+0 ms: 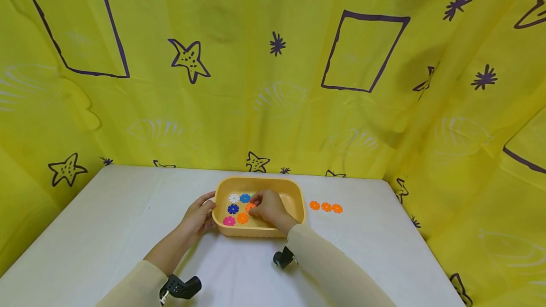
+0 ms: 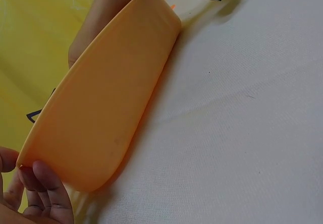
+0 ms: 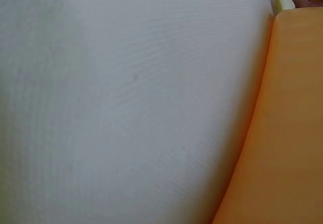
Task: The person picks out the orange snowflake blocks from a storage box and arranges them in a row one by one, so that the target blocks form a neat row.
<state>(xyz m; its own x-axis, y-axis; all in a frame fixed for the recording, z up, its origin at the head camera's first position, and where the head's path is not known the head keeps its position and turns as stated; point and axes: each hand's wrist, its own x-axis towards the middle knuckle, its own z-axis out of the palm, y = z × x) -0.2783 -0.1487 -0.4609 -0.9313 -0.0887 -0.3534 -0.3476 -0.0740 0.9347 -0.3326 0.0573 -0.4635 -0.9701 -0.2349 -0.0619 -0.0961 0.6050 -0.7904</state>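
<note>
A yellow-orange plastic tub [image 1: 260,232] stands on the table with several notched plastic discs inside. My left hand [image 1: 199,214] grips the tub's left end; the left wrist view has the thumb and fingers [image 2: 53,183] pinching its rim. Reaching over the near side, my right hand [image 1: 269,207] has thumb and fingertips on an orange disc [image 1: 250,208], which they partly cover. Around it lie a white disc [image 1: 234,198], a light blue disc [image 1: 245,198], a dark blue disc [image 1: 232,209], a pink disc [image 1: 229,221] and another orange disc [image 1: 242,218]. The right wrist view misses the right fingers.
Three orange discs [image 1: 326,207] form a row on the white tabletop [image 1: 367,250], right of the tub. A yellow curtain [image 1: 239,122] with dark drawn shapes hangs behind the table and along its sides. Black wrist cameras [image 1: 181,288] hang below both sleeves.
</note>
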